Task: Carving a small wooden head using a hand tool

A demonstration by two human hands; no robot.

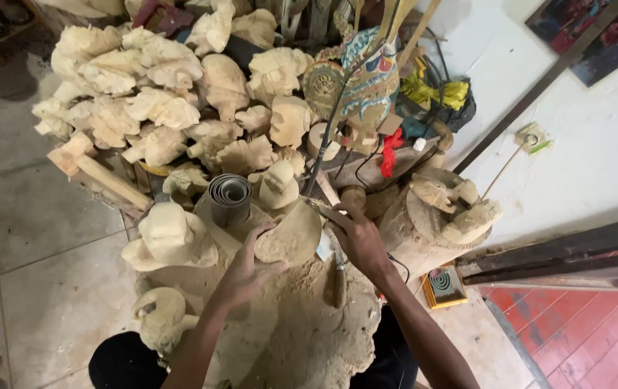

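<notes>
Your left hand point(246, 270) clamped on pale carved wood piece point(291, 234), thumb against its edge. Your right hand point(358, 238), just beside piece, wraps tool handle point(339, 277). Sandpaper roll point(229, 196) just beyond left hand; heap of unpainted carvings point(150, 108) crowds farther; stump point(435, 216) right.

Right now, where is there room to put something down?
Bare grey floor tiles lie left of the wood pile, and red tiles at the right. The stump under both hands and the pile behind are crowded.
</notes>
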